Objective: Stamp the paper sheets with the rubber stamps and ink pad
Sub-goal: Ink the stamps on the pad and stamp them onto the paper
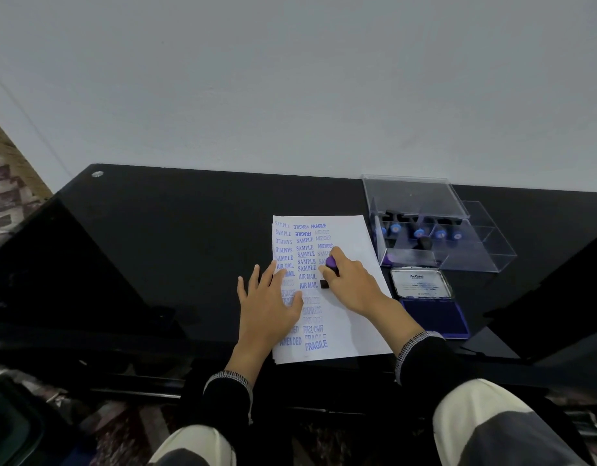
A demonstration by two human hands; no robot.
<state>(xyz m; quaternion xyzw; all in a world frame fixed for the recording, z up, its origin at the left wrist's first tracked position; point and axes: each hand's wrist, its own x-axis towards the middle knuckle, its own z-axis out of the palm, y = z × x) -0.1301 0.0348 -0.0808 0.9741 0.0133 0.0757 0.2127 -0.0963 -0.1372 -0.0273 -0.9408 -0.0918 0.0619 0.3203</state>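
Black counter bearing a stack of paper sheets printed with blue stamp marks. Clear box, at the sheets' far right, holding rubber stamps. Open ink pad just right of the sheets. Left hand, fingers spread flat, presses the sheets. Right hand grips a purple-handled stamp, its base on the paper.

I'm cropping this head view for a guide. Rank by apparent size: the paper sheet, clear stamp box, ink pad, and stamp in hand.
1. paper sheet
2. clear stamp box, not much smaller
3. ink pad, lid open
4. stamp in the right hand, partly hidden
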